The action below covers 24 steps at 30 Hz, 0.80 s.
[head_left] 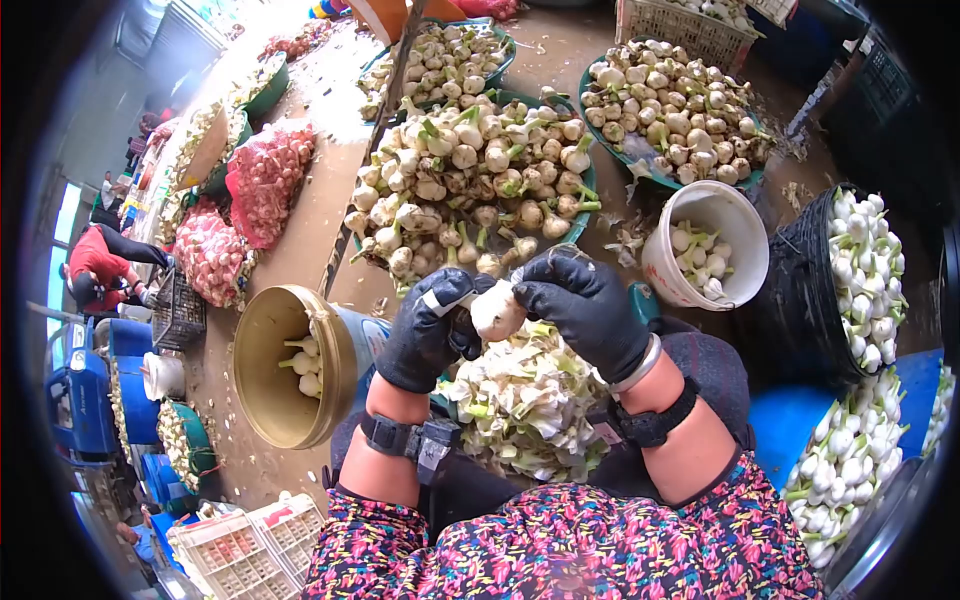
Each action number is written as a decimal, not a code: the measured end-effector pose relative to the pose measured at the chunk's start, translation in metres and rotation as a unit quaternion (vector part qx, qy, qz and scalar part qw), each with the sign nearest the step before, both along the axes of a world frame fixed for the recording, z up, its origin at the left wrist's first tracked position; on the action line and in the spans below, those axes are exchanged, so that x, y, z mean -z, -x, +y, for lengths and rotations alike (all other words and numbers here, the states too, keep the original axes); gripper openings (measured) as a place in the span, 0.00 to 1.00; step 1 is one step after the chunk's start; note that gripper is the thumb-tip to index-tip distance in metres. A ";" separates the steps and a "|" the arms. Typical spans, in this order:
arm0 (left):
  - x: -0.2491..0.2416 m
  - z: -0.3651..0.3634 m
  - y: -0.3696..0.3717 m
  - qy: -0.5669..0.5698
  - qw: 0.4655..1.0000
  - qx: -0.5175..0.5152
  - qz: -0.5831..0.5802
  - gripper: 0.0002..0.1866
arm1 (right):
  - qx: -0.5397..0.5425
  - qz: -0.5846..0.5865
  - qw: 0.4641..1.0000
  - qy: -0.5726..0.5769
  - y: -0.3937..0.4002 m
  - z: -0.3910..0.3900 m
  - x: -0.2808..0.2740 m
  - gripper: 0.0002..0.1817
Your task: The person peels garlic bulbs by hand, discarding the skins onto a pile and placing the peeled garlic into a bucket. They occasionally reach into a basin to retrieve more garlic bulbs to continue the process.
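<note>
1. Looking down from a head camera: a big green basin (590,185) heaped with untrimmed garlic bulbs sits straight ahead, its near rim just beyond the hands. A second heaped basin (625,150) lies behind it to the right.
2. A black crate (800,290) of cleaned white bulbs stands at the right; a white bucket (735,225) with a few bulbs sits between that crate and the big basin.
3. A brass-coloured tin (265,365) lies tipped on its side at the left, its mouth toward the person, with a few bulbs inside.
4. A pile of peeled skins and trimmings (525,405) rests on the lap, directly beneath the hands.
5. Both hands wear black gloves and meet at the centre. The left hand (430,330) and the right hand (585,305) clamp from either side on one garlic bulb (497,311).
6. The bulb sits between the fingertips, equally near both hands. Which way its stem end points cannot be told.
</note>
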State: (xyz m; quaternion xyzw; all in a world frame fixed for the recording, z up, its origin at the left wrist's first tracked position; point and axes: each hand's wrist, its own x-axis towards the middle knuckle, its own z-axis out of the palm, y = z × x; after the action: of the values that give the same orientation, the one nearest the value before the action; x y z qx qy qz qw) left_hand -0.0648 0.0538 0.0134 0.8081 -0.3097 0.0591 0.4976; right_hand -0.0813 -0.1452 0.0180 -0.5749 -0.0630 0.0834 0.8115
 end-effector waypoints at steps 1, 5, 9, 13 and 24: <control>-0.001 0.001 -0.001 -0.020 1.000 0.012 -0.018 0.20 | 0.028 -0.090 0.991 0.097 -0.001 0.000 -0.001 0.05; -0.002 -0.003 -0.003 -0.069 0.993 -0.005 -0.096 0.18 | 0.097 -0.314 0.904 0.274 0.000 0.005 -0.006 0.05; -0.005 -0.001 0.002 -0.033 0.996 -0.077 -0.022 0.16 | -0.003 -0.324 0.879 0.349 0.016 0.007 -0.004 0.06; -0.008 0.010 -0.001 0.483 0.713 -0.093 0.500 0.17 | 0.083 -0.033 0.992 -0.089 0.001 -0.031 -0.027 0.07; -0.055 0.185 -0.005 -0.230 0.899 -0.368 -0.060 0.06 | -0.225 -0.040 0.861 0.455 0.006 -0.026 0.001 0.09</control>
State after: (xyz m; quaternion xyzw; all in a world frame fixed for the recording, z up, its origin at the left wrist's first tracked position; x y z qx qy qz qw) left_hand -0.0597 0.2386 0.0688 0.9513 -0.0241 0.2139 0.2207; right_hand -0.0877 -0.1715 0.0168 -0.8530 -0.1777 0.2601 0.4161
